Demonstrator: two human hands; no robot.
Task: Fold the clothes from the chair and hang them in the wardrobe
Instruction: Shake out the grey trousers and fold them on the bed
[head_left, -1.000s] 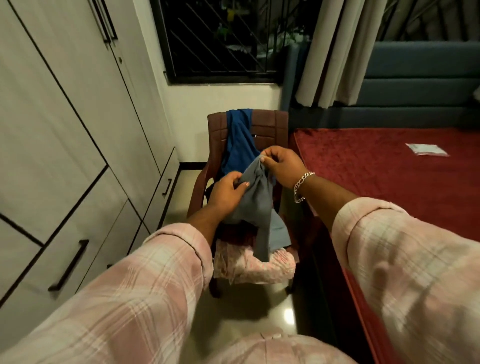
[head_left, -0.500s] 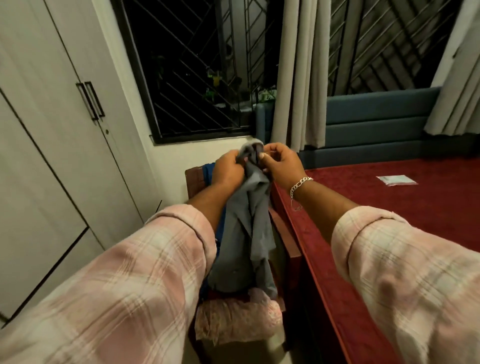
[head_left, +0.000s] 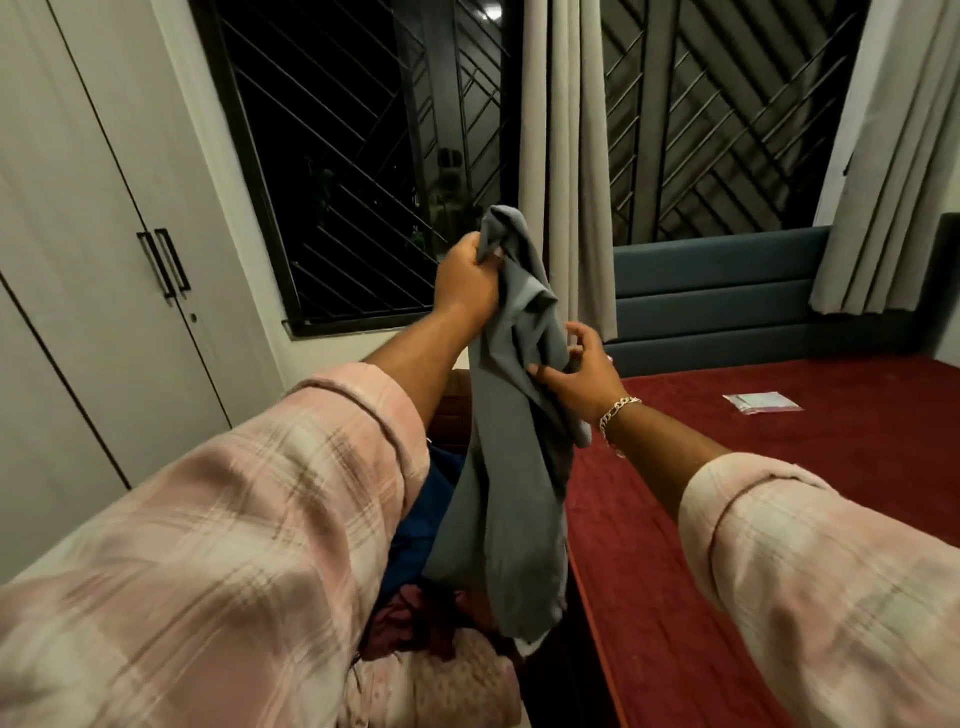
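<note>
A bed (head_left: 779, 519) with a deep red cover fills the right side, and a small clear packet (head_left: 762, 402) lies flat on it toward the far end. Left of it, a chair (head_left: 451, 410) carries a blue garment (head_left: 421, 525) and pink floral cloth (head_left: 441, 686).

Left hand (head_left: 465, 283) gripping grey garment (head_left: 506, 467), raised

Barred night window (head_left: 363, 171), curtains (head_left: 563, 156), red bed (head_left: 779, 467)

A single head-worn wide-angle view looks forward and slightly down over both outstretched arms, close to them, facing the window (head_left: 363, 171), with the wardrobe (head_left: 93, 260) left and the bed (head_left: 779, 467) right.
</note>
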